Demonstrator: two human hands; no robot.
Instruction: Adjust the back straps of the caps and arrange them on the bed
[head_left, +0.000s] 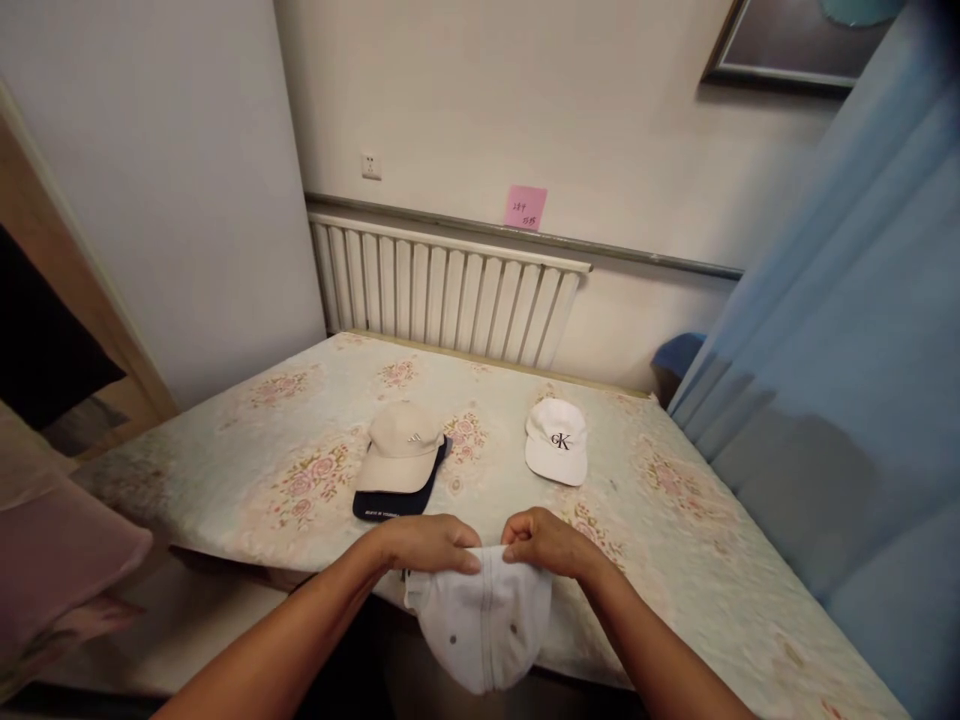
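From the head view, the left hand (427, 545) and right hand (551, 543) pinched the white cap (484, 625) by one edge, fingers closed on it, so its crown hung over the floral mattress's (675, 520) near edge. Beyond, a beige cap (405, 450) sat stacked on a navy cap (390, 503), with a CK cap (556, 440) lying apart.

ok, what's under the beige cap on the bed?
A navy cap: its brim and a strip along the right side stick out from under the beige cap. Its crown is covered, so the rest can't be seen. Both lie on the bed.
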